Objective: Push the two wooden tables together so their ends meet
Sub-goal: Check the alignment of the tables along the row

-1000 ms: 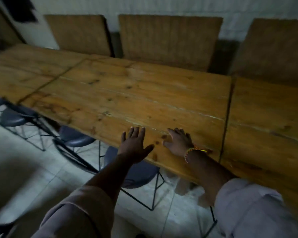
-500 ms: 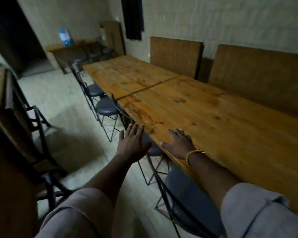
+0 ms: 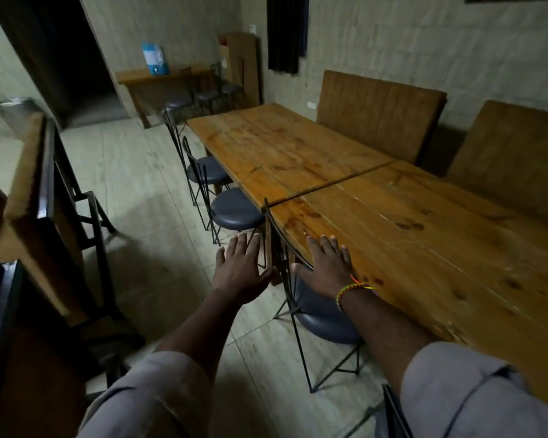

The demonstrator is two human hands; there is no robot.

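Two wooden tables stand end to end along the right wall. The near table point(image 3: 424, 241) and the far table point(image 3: 276, 147) touch along a thin dark seam point(image 3: 329, 184). My right hand point(image 3: 328, 263), with a coloured bracelet at the wrist, rests flat, fingers spread, on the near table's front edge. My left hand point(image 3: 239, 267) hovers open over the floor, left of the table edge and next to a chair back. Neither hand holds anything.
Black wire-frame chairs with round dark seats point(image 3: 238, 208) line the tables' left side; one chair point(image 3: 320, 314) sits between my hands. Padded bench backs point(image 3: 380, 112) run along the wall. Dark wooden furniture point(image 3: 38, 216) stands at left. A side table with stools point(image 3: 171, 80) is at the back.
The view has swung left along the tables, bringing the room's far end into sight. My left hand has come off the table edge and now hangs over the floor; my right hand stays flat.
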